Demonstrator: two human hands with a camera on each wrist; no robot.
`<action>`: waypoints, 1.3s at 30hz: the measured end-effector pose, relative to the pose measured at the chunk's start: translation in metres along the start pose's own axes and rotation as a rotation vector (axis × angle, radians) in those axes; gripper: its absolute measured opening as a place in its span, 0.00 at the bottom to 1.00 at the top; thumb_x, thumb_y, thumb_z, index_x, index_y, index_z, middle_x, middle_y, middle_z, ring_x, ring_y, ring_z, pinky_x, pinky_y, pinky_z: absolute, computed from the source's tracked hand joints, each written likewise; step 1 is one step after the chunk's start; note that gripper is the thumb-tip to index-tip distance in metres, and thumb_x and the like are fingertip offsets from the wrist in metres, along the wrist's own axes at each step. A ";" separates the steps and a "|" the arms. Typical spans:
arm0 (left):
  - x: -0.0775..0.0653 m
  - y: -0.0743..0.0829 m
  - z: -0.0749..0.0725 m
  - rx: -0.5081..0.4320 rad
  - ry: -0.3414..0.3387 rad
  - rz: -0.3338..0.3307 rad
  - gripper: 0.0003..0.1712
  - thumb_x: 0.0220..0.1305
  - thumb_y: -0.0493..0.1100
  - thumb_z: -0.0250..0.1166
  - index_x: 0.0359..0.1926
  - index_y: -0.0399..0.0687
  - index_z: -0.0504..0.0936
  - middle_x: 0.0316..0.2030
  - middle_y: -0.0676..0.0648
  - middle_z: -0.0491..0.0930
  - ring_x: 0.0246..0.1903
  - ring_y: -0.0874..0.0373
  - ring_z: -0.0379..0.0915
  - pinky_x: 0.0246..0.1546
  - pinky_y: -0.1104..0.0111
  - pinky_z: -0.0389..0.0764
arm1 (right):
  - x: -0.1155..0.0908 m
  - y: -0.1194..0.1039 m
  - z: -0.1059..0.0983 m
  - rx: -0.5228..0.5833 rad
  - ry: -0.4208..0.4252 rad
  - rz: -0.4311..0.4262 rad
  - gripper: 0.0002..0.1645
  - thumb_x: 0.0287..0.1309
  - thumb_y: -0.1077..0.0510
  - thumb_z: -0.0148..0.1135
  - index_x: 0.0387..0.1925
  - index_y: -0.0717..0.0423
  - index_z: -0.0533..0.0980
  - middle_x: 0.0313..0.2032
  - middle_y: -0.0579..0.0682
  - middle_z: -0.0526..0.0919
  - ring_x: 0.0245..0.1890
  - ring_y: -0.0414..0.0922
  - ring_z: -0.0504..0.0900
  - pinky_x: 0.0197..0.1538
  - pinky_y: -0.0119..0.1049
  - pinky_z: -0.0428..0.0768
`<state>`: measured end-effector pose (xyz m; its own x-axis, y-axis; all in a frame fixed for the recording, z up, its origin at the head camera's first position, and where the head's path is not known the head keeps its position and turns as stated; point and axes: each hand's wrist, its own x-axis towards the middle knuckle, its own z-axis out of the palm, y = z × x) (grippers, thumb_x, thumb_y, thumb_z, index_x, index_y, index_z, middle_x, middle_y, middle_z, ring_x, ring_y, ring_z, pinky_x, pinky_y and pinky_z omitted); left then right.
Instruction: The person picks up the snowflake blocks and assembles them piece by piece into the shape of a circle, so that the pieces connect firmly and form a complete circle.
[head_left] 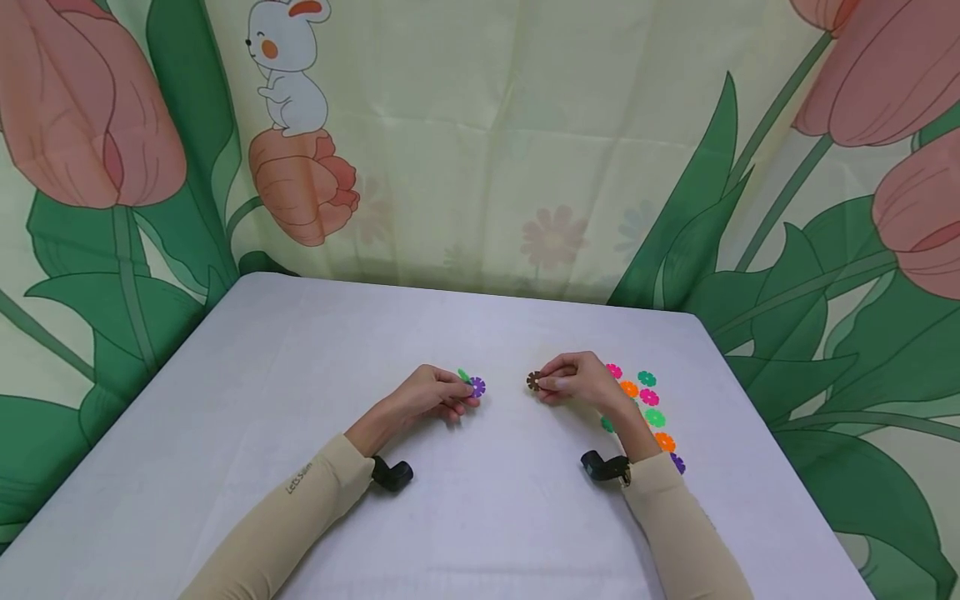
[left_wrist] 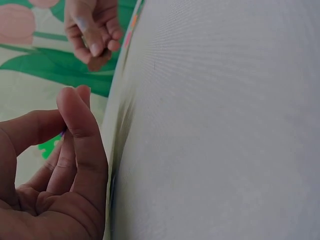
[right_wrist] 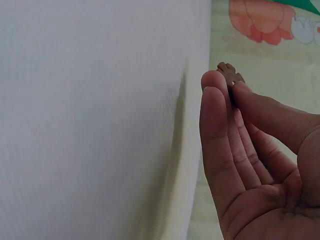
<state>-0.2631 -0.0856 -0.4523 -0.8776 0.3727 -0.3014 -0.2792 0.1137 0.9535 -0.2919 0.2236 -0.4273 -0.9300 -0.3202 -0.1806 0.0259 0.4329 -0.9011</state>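
Note:
My left hand (head_left: 429, 392) pinches a purple notched snowflake disc (head_left: 478, 387) between thumb and fingers, above the table. A green snowflake disc (head_left: 463, 376) stands against the purple one at an angle; how they join is hidden by the fingers. In the left wrist view, part of the green disc (left_wrist: 49, 148) shows behind the fingers. To the right, my right hand (head_left: 585, 383) grips a brown snowflake disc (head_left: 533, 381) by its edge. The right wrist view shows this brown disc (right_wrist: 231, 76) sticking out past the thumb and fingertips. A gap separates the two hands.
Several loose snowflake discs lie to the right, partly hidden by the right forearm, among them a pink disc (head_left: 649, 397), an orange disc (head_left: 664, 442) and a green disc (head_left: 655, 417). The white-covered table (head_left: 315, 333) ends at a printed curtain (head_left: 450, 167).

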 end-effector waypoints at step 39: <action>0.001 0.000 0.004 0.001 -0.010 -0.016 0.12 0.71 0.38 0.68 0.48 0.33 0.88 0.32 0.48 0.91 0.25 0.64 0.81 0.29 0.73 0.87 | -0.002 -0.024 0.058 -0.183 -0.040 -0.206 0.06 0.64 0.61 0.73 0.41 0.58 0.86 0.39 0.54 0.91 0.34 0.43 0.90 0.44 0.32 0.87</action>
<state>-0.2622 -0.0820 -0.4527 -0.8693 0.3799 -0.3163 -0.2924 0.1207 0.9486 -0.2700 0.1651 -0.4280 -0.8934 -0.4488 -0.0193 -0.2326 0.4990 -0.8348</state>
